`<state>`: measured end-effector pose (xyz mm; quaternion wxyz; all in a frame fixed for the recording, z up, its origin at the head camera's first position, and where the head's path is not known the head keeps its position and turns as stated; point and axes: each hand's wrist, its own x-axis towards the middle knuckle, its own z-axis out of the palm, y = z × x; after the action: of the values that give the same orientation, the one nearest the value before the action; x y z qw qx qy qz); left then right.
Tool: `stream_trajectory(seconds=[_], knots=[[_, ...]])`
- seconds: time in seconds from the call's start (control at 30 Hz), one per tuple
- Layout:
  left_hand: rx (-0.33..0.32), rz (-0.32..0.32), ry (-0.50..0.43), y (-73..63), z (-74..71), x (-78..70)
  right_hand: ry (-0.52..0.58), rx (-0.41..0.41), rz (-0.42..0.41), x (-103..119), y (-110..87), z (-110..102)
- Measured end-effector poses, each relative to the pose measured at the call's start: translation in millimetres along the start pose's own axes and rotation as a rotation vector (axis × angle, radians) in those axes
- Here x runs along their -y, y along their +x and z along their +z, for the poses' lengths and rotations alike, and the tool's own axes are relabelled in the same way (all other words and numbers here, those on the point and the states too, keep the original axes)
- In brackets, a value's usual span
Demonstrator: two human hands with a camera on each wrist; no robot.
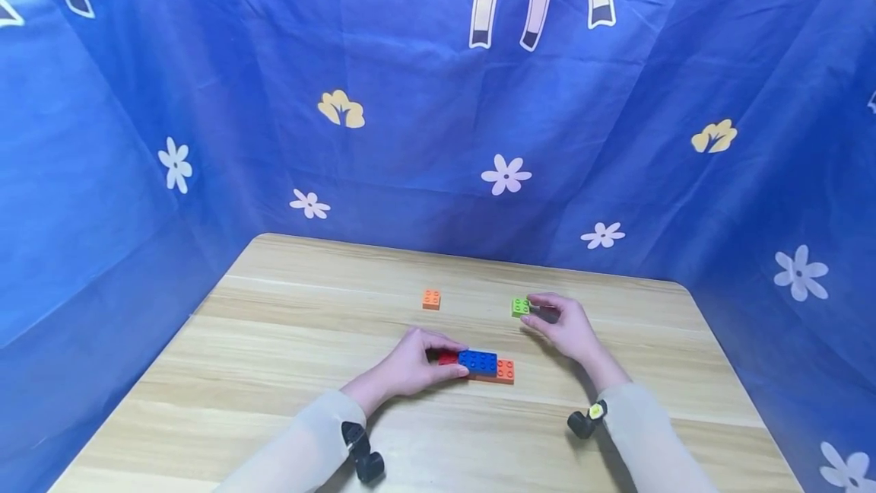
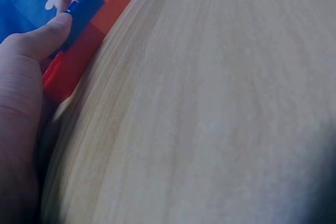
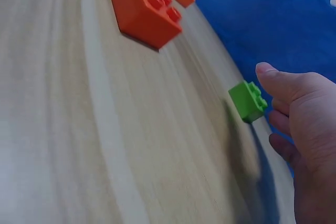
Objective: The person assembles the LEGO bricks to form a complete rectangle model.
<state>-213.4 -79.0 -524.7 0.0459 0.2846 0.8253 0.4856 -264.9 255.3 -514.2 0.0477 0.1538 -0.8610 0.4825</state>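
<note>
A blue brick (image 1: 478, 362) sits across a red brick (image 1: 448, 357) and an orange-red brick (image 1: 506, 371), which lie end to end on the table. My left hand (image 1: 413, 362) pinches the blue brick near its left end. In the left wrist view the thumb (image 2: 56, 27) presses the side of the blue brick (image 2: 84, 14). My right hand (image 1: 569, 326) is at the right side of a small lime-green brick (image 1: 520, 306), thumb and forefinger spread. The right wrist view has the thumb (image 3: 268, 70) apart from the green brick (image 3: 245, 101).
A small orange brick (image 1: 431, 299) stands farther back on the wooden table (image 1: 287, 356), left of the green one. A blue patterned curtain (image 1: 411, 166) hangs behind the table and along both sides. Each wrist wears a small black camera (image 1: 366, 462).
</note>
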Motion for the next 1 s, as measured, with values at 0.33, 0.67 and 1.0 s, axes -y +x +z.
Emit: stream_trajectory(seconds=[0.33,0.67,1.0], knots=[[-0.004,0.016,-0.009,-0.2,0.5,1.6,-0.061,0.009,0.008,-8.8,13.1,11.2],[0.005,-0.004,-0.015,-0.2,-0.1,-1.0,-0.120,0.003,-0.004,-10.3,15.4,14.3],[0.003,-0.008,-0.013,-0.7,0.2,0.6,-0.098,-0.014,0.006,-6.0,14.3,13.4]])
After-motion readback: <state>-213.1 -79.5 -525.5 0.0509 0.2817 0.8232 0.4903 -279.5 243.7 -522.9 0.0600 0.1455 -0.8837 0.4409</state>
